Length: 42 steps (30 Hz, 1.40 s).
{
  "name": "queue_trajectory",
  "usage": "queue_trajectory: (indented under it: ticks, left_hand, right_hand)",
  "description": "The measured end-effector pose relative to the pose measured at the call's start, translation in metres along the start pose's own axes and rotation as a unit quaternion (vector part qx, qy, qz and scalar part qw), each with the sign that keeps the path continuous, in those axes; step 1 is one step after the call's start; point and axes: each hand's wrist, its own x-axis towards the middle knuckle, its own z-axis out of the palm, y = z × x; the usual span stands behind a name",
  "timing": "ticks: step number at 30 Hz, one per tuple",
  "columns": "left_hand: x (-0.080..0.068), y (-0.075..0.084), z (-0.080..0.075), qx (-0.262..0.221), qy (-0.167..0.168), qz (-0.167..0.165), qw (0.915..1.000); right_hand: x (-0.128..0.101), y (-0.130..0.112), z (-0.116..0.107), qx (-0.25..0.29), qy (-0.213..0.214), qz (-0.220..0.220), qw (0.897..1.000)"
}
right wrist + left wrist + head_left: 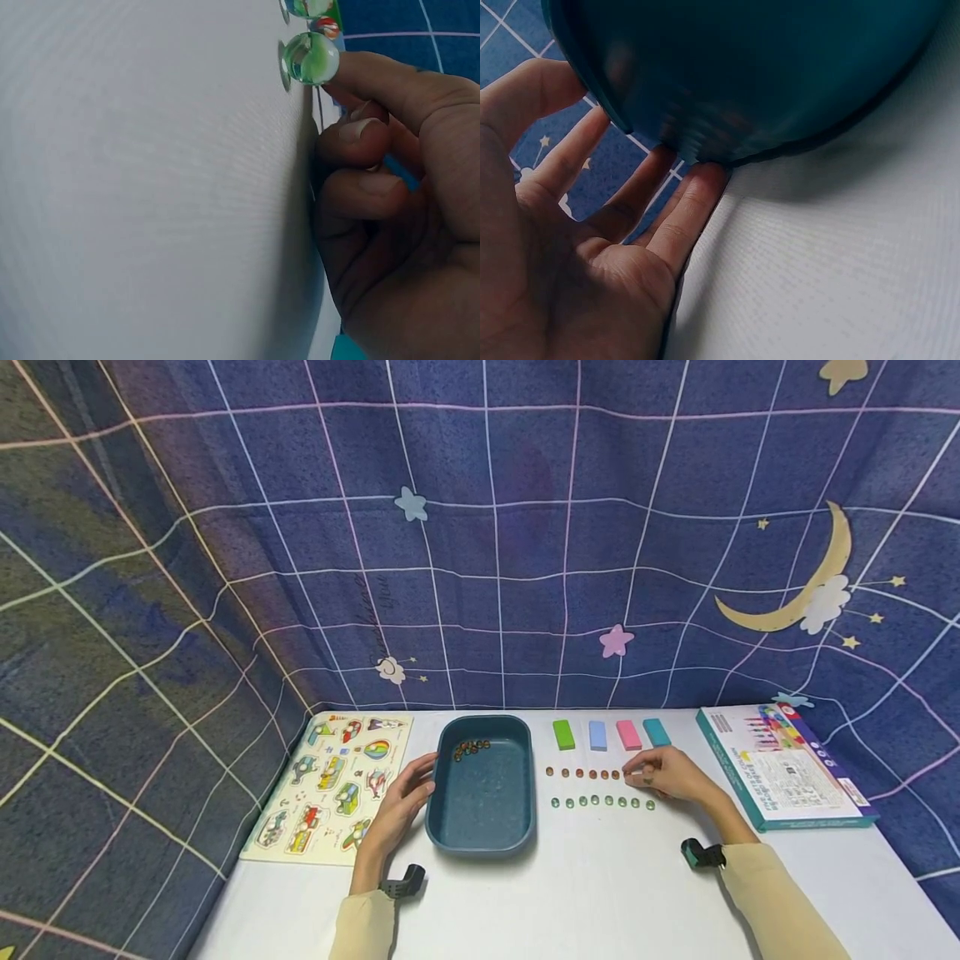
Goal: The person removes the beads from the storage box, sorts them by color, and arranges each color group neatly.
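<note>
On the white table stands a dark teal rectangular tub (480,842). Several amber-brown marbles (471,747) lie inside it by the far left corner. My left hand (406,803) touches the tub's left wall, its spread fingertips against the side and rim in the left wrist view. My right hand (670,774) is at the right end of a row of reddish-brown marbles (580,773), thumb and index finger pinching the last marble there. Nearer me runs a row of green glass marbles (595,800). A green marble (310,58) hides the right fingertips in the right wrist view.
Behind the rows stand green (564,735), light blue (597,736), pink (628,735) and teal blocks (657,732). An illustrated puzzle board (318,793) lies left of the tub, a boxed set (787,768) at the right. A patterned curtain (480,543) hangs behind the table.
</note>
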Motion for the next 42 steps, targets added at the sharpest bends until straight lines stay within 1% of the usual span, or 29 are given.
queue_trajectory:
  ticks: [3,8,13,18,23,27,30,33,37,42]
  left_hand:
    - [0.0,0.001,0.0,0.0,0.0,0.0,1.0]
    - [-0.001,-0.001,-0.001,-0.005,0.004,-0.007,0.9999]
    - [-0.002,-0.002,-0.004,-0.006,0.008,-0.01,0.9999]
    - [-0.002,-0.001,-0.004,-0.01,0.009,-0.014,0.9998]
    - [-0.001,0.0,-0.001,-0.011,-0.001,-0.006,0.9999]
    - [-0.002,0.001,-0.002,-0.01,0.007,-0.004,0.9999]
    - [-0.002,0.001,-0.002,-0.01,0.011,-0.003,0.9999]
    - [-0.002,0.001,-0.002,-0.01,0.008,-0.003,0.9999]
    - [-0.001,0.0,0.0,-0.014,0.002,-0.001,0.9999]
    - [0.0,0.001,0.001,-0.013,-0.004,-0.003,0.9999]
  right_hand:
    - [0.0,-0.004,-0.002,0.005,-0.011,0.004,1.0]
    - [0.007,-0.022,-0.01,0.026,-0.015,-0.018,0.999]
    - [0.027,-0.062,-0.009,0.07,-0.006,-0.029,0.997]
    - [0.052,-0.107,0.006,0.088,-0.014,-0.069,0.994]
    - [0.073,-0.15,0.033,0.105,-0.018,-0.083,0.991]
    - [0.092,-0.176,0.066,0.132,-0.033,-0.087,0.987]
    - [0.105,-0.19,0.093,0.15,-0.047,-0.087,0.984]
    - [0.117,-0.197,0.117,0.159,-0.056,-0.083,0.982]
    - [0.13,-0.197,0.143,0.141,-0.053,-0.069,0.986]
    - [0.139,-0.19,0.165,0.076,-0.037,-0.048,0.995]
